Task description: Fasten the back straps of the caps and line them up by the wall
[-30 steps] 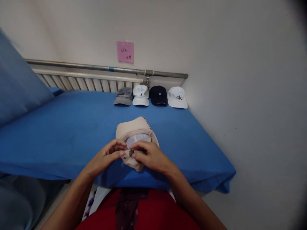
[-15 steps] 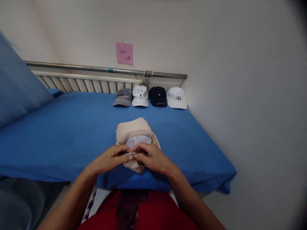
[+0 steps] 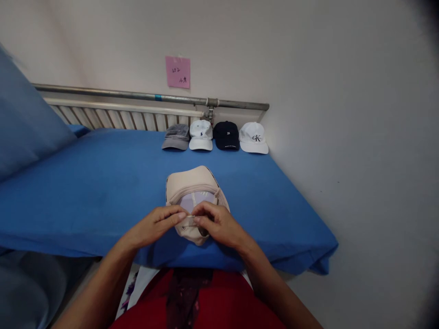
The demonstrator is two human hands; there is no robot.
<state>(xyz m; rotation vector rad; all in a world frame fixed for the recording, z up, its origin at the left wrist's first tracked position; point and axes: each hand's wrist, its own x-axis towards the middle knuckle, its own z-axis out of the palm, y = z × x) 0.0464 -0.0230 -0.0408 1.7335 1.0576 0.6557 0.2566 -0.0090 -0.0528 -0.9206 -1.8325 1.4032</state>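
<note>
Four caps stand side by side on a blue cloth (image 3: 103, 183), brims forward: from left to right, a gray cap (image 3: 176, 137), a white cap with a small emblem (image 3: 201, 132), a dark cap (image 3: 226, 135) and a white cap with large letters (image 3: 254, 137). Behind run a ribbed white radiator (image 3: 109, 118) and a metal pipe (image 3: 113, 92). A pink note (image 3: 178, 72) is stuck to the wall (image 3: 325, 91) above.

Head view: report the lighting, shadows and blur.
Head view: dim, soft light, no strong glare on the sheet; head view: shadow on the sheet below the beige cap; head view: black fall-off at the right-hand corners; head view: fine detail between the fingers is too small to judge.
</note>
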